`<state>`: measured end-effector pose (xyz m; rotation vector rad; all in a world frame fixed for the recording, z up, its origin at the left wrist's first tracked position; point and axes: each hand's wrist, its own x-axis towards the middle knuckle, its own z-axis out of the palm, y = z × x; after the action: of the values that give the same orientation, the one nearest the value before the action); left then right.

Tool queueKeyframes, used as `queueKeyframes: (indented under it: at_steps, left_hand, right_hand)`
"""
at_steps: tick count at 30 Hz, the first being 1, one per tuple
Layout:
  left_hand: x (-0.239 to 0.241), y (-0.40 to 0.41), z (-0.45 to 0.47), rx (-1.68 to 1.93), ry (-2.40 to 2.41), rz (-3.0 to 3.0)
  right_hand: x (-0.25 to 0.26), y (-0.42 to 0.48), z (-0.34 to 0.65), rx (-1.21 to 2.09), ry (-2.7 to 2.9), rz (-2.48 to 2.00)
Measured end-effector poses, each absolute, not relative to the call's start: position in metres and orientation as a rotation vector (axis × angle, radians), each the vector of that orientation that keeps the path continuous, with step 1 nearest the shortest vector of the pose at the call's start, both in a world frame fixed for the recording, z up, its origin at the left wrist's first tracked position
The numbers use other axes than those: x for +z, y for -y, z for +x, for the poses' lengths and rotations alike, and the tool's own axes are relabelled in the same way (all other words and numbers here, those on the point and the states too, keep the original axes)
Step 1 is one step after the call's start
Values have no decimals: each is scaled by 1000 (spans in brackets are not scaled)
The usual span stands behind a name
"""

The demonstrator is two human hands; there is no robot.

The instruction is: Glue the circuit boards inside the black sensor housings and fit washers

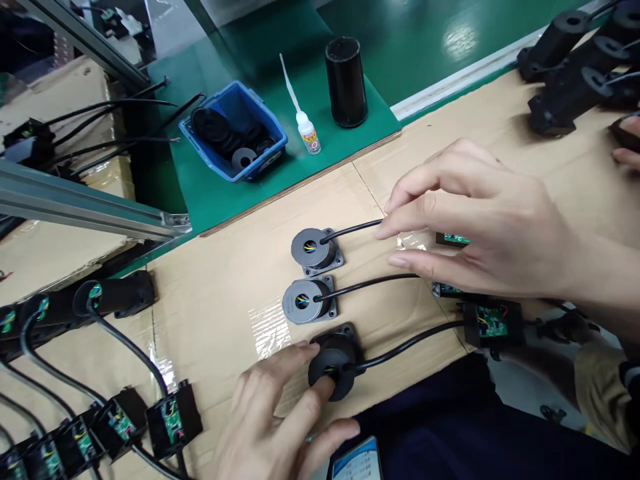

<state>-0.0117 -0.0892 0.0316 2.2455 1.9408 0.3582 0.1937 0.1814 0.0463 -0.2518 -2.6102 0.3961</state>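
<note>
Three round motor units lie in a row on a cardboard sheet [210,313], each with a black cable running right to a green circuit board. My left hand [280,420] rests its fingers on the black ring of the nearest unit [334,365], fingers spread. My right hand [480,227] hovers over the cables, its fingertips pinching the cable [353,230] of the farthest unit [315,250]. The middle unit [306,300] lies untouched between them. Circuit boards [493,321] sit partly under my right wrist.
A blue bin [197,137] of black rings, a glue bottle [309,133] and a black cylinder [346,81] stand on the green mat behind. More black units with boards lie at lower left [120,420] and upper right [575,80]. Another person's fingers [629,143] show at the right edge.
</note>
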Motion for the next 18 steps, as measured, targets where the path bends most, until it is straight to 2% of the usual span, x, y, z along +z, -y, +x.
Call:
queueKeyframes:
  at_steps: [6,11,14,18]
  left_hand:
    - [-7,100,3,522,-2147,2234]
    - [-36,96,-30,720,-2238,2082]
    - [-52,88,-55,455,-2139,2101]
    - [-62,64,-75,240,-1939,2259]
  right_hand:
    - [52,-167,264,481,2779,-368]
    - [14,-130,349,534,2839,-842]
    - [-23,-109,378,382,2804,-1160]
    - [-54,-93,386,154,2692,-1198]
